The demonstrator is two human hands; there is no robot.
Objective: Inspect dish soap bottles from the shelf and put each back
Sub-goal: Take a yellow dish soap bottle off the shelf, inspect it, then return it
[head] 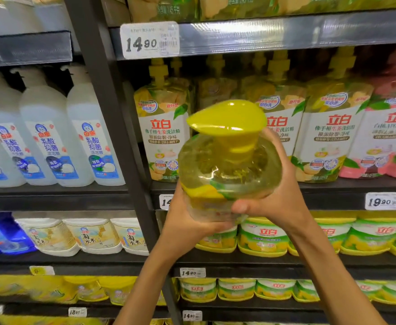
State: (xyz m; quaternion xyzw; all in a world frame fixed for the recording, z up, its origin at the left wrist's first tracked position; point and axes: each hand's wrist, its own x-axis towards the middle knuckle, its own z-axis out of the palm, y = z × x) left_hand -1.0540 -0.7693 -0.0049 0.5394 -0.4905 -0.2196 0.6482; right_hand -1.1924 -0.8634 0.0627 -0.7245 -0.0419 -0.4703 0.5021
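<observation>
we hold a clear dish soap bottle (229, 170) of yellow liquid up in front of the shelves, its top tipped toward us so that we look down on its yellow pump cap (227, 120). our left hand (187, 219) cups it from below on the left, fingers wrapped under the body, and our right hand (276, 195) clasps the right side with the thumb curled across the near face of the bottle. both hands grip it; it touches no shelf. behind it runs a shelf (333, 186) with a row of yellow-capped bottles (161, 127) bearing white and yellow labels, and at the far right a pink-labelled bottle (389, 130). a large price tag (149, 39) reading 14.90 sits on the rail above, and another tag (385, 201) reading 19.90 on the rail below at the right. in the bay to the left stand 3 pale white bottles (49, 134) with blue labels. lower down are white and green tubs (262, 235) with yellow rims, and at the left cream tubs (93, 235); the print on the held bottle's label is too blurred for us to read, though it looks like the yellow kind on the shelf.
</observation>
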